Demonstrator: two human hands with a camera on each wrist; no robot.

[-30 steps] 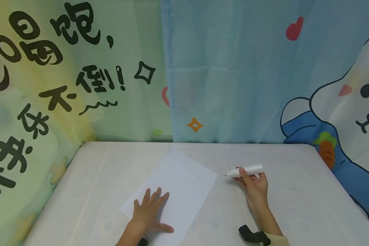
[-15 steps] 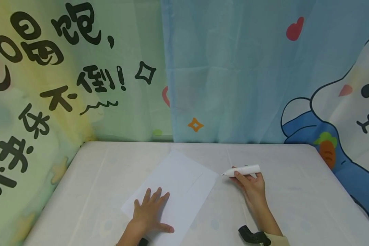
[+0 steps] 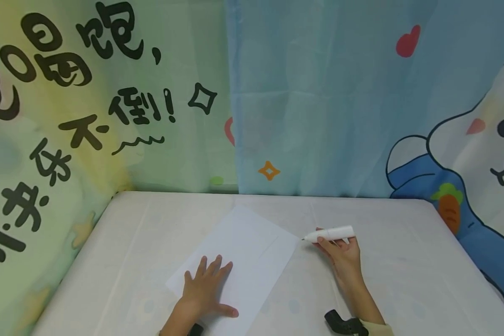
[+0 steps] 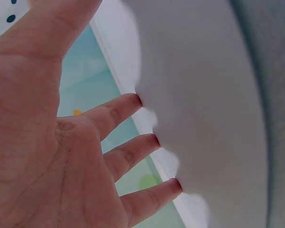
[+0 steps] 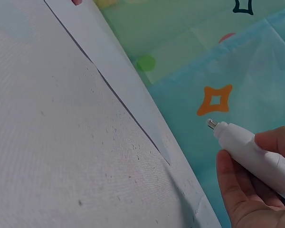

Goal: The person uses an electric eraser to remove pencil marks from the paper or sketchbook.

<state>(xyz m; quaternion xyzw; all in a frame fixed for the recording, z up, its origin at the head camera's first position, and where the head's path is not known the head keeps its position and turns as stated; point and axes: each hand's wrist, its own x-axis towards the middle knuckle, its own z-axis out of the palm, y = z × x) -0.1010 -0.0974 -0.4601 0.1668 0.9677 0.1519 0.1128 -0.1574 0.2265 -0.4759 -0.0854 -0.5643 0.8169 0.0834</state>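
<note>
A white sheet of paper (image 3: 245,228) lies askew on the table, with a faint line on its right part. My left hand (image 3: 206,289) rests on its lower left with the fingers spread; in the left wrist view the fingertips (image 4: 149,139) touch the sheet. Near the paper's right corner, my right hand (image 3: 342,259) holds a thick white pen-shaped electric eraser (image 3: 333,233) between thumb and fingers. Its narrow metal tip (image 5: 212,124) points left, apart from the paper in the right wrist view.
The white-covered table (image 3: 403,261) stretches out on both sides of the sheet. Dark specks dot its surface in the right wrist view. A printed curtain (image 3: 319,93) hangs behind the far edge. A black strap piece (image 3: 344,323) sits at the right wrist.
My right hand has shifted slightly left with the electric eraser, bringing its tip closer to the paper's right corner. The left hand stays in place on the sheet. The head view has tilted slightly.
</note>
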